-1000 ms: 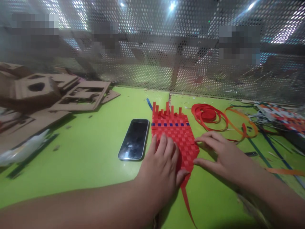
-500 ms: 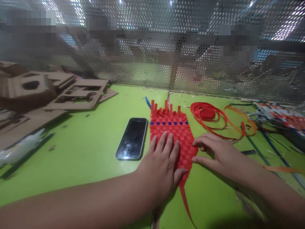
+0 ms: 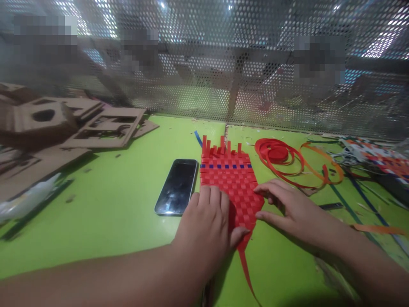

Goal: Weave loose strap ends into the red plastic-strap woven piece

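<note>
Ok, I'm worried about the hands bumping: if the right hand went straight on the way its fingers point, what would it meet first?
Likely the red woven piece, at its right edge. The right hand already seems about level with it, though depth is unclear; the left hand lies beyond.

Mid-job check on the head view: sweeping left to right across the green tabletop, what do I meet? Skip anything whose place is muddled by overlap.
Cardboard cutouts → phone → red woven piece → coil of red strip → multicoloured woven piece.
</note>
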`<state>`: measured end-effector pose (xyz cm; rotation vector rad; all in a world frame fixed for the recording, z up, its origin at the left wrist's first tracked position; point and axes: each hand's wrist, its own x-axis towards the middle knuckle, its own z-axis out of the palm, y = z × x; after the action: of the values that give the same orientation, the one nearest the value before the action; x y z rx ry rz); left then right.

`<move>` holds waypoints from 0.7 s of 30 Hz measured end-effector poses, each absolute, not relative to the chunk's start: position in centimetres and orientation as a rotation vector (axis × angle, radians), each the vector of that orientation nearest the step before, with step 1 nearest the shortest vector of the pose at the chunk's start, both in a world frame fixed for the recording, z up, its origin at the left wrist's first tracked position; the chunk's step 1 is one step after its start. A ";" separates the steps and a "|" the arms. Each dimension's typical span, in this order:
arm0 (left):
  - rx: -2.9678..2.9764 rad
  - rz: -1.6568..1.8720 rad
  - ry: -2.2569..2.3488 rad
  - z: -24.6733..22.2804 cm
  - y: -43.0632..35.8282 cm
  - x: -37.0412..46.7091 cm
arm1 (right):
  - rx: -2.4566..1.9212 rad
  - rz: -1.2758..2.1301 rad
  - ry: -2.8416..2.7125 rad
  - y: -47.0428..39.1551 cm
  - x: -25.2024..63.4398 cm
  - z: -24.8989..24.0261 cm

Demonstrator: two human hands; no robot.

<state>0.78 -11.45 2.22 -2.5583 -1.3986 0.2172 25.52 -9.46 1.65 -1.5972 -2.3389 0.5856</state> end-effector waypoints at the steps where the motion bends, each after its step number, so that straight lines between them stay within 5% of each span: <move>1: -2.557 0.231 -1.392 2.2 -11.4 0.7 | -1.605 0.588 -2.327 -9.5 25.4 1.6; 21: -2.495 0.281 -1.270 1.6 -11.4 0.4 | -1.616 0.589 -2.364 -8.9 24.6 1.7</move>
<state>0.42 -11.42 1.56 -2.4951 -1.2705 0.2812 24.61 -8.94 1.67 -1.6164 -2.3643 0.5886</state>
